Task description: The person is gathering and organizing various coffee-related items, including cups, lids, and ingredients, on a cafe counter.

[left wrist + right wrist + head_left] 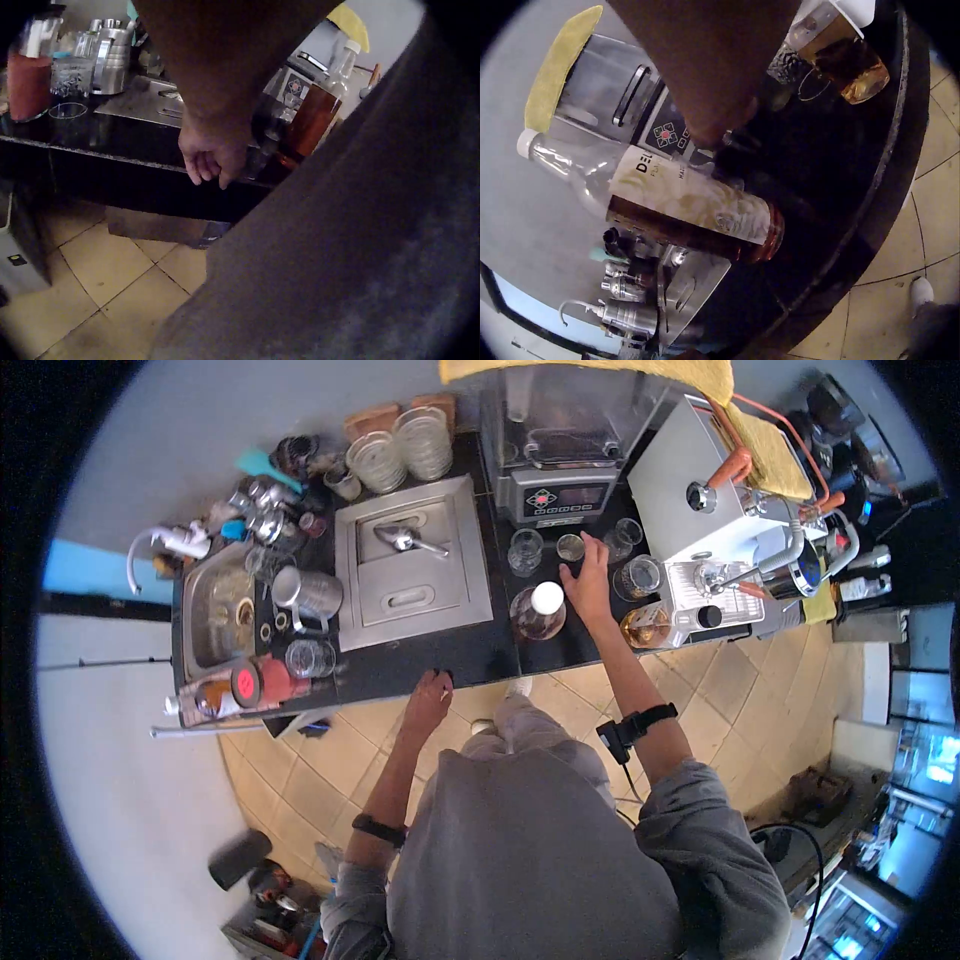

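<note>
My right hand reaches over the black counter, its thumb and fingers around a small glass. The forearm covers much of this hand in the right wrist view. A clear drinking glass stands left of it, and more glassware stands to its right. Nearer the front edge is a white-capped syrup bottle, whose pale label and amber-red contents show in the right wrist view. My left hand hangs loosely curled at the counter's front edge, holding nothing.
A blender machine stands behind the glasses, with an espresso machine to the right. Another amber bottle sits near the front edge. Leftward are a steel lid with a scoop, a metal pitcher and a sink.
</note>
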The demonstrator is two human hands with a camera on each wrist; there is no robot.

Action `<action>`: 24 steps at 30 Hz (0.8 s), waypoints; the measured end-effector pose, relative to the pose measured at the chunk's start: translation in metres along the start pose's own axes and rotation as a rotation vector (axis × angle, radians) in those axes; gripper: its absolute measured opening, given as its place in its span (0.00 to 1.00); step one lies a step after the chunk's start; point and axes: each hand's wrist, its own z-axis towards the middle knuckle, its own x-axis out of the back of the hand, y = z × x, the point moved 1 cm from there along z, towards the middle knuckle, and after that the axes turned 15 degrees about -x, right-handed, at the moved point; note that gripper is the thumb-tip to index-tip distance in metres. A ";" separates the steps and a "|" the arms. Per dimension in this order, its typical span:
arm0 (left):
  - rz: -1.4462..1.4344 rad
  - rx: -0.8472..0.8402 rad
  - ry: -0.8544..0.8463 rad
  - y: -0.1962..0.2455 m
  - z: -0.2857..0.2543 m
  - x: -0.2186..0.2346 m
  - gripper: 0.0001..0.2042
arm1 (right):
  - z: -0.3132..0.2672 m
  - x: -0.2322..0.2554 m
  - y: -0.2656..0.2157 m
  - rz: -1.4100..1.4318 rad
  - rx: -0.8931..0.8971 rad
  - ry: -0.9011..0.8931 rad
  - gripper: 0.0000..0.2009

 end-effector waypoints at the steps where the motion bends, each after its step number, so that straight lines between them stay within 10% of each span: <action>1: 0.016 -0.015 -0.036 -0.009 0.008 0.004 0.08 | 0.006 -0.008 0.003 0.015 -0.063 0.001 0.34; 12: -0.078 0.090 -0.061 -0.014 0.017 0.000 0.04 | 0.025 -0.037 0.030 0.103 -0.108 0.003 0.29; 15: 0.043 -0.115 0.021 -0.021 0.016 -0.009 0.04 | 0.028 -0.033 0.028 0.094 -0.141 -0.005 0.27; 24: -0.171 0.094 -0.030 -0.015 0.018 0.013 0.05 | 0.011 0.038 -0.066 0.454 -0.183 -0.081 0.24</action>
